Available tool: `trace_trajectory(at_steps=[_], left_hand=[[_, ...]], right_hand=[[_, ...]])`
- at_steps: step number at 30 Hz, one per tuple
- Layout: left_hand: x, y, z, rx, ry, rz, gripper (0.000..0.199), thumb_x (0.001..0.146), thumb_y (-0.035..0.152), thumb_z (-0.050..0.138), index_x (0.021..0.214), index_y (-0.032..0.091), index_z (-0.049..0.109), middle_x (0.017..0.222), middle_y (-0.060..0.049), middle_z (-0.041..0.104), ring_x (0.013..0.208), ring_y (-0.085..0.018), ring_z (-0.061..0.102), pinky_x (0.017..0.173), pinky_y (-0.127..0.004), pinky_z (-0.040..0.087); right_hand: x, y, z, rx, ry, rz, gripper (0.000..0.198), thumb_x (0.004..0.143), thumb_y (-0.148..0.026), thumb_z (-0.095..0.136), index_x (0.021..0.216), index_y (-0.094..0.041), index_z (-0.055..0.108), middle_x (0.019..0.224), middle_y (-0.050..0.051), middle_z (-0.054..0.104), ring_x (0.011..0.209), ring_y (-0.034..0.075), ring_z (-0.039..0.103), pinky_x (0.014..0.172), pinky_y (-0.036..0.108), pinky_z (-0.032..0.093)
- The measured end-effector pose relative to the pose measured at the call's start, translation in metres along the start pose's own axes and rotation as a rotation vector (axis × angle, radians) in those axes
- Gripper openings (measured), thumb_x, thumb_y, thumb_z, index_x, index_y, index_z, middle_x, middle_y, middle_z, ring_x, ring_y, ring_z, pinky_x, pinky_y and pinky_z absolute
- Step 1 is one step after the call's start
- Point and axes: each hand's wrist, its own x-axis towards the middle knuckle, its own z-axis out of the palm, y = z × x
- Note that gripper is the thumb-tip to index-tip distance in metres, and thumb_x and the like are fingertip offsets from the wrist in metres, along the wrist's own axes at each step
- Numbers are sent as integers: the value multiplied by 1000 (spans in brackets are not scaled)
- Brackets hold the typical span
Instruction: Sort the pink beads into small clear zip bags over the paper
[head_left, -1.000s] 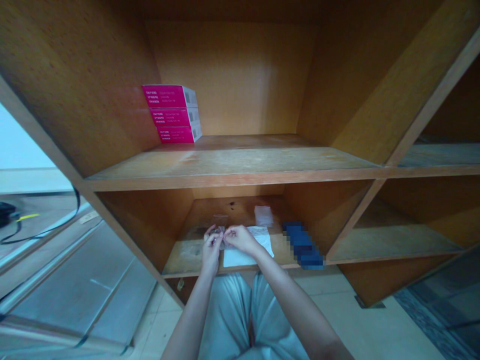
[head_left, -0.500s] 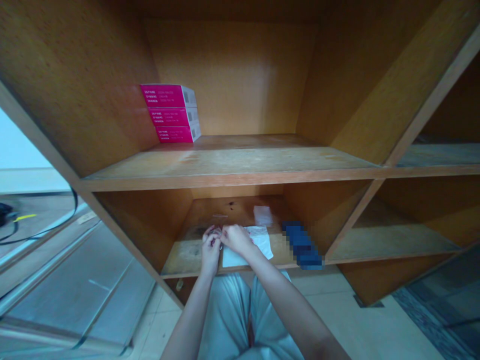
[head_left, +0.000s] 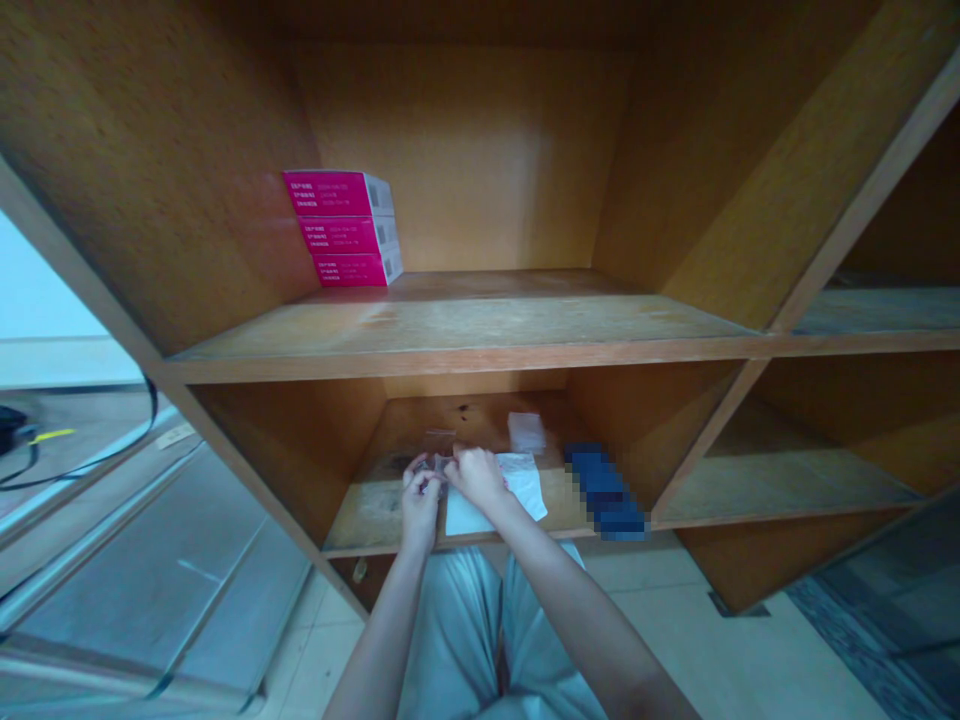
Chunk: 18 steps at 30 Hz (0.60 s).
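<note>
Over the lower shelf, my left hand (head_left: 421, 500) has its fingers closed on a small clear plastic bag (head_left: 441, 464). My right hand (head_left: 477, 477) is closed on the bag's right side, its fingertips close to those of the left. What the bag contains, if anything, is too small to make out. Beneath my right hand and wrist lies a white sheet (head_left: 469, 515), partly covered by them. Behind the hands, a flat clear packet (head_left: 526, 432) rests on the shelf, and a thin transparent piece (head_left: 439, 433) lies farther left.
Three pink boxes (head_left: 345, 236) are stacked at the left of the upper shelf (head_left: 480, 325). A blurred-out dark blue object (head_left: 606, 490) lies right of the sheet. Wooden side walls enclose the lower shelf (head_left: 360, 520). A glass-panelled metal frame (head_left: 187, 570) stands at left.
My right hand has shifted slightly left, and its fingers have turned a little. More of the clear bag shows between the hands. The things on the shelves stay where they were.
</note>
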Motion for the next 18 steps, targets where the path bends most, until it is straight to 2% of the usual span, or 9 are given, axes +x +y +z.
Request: trace_trajectory(at_steps=[6,12,14,18], left_hand=[[1,-3,1,-61,11,-44,13,69,23,53,59,19,61,112,-4,48,109,-22,44,95,-36,32],[0,-1,1,-98,-2,-51,12,70,25,54,63,19,62,112,-4,49,112,-22,42,93,-35,33],[-1,1,0,-103,-16,-49,12,70,26,55,63,19,62,114,-4,48,113,-22,42,93,-34,33],[-1,3,1,-99,-51,-36,13,70,29,57,63,20,62,115,-4,48,112,-22,43,92,-33,34]], right_hand=[[0,4,-1,13,25,45,24,81,-26,44,96,-15,59,85,13,67,78,23,64,66,29,45],[-3,9,-6,112,-18,-192,27,84,-19,39,101,-23,59,110,7,59,90,17,61,74,25,43],[-3,11,-8,108,-64,-224,27,85,-19,39,99,-24,61,110,6,60,93,17,60,77,25,42],[-2,13,-8,78,-107,-199,26,85,-19,41,98,-20,63,101,10,65,92,19,60,77,26,42]])
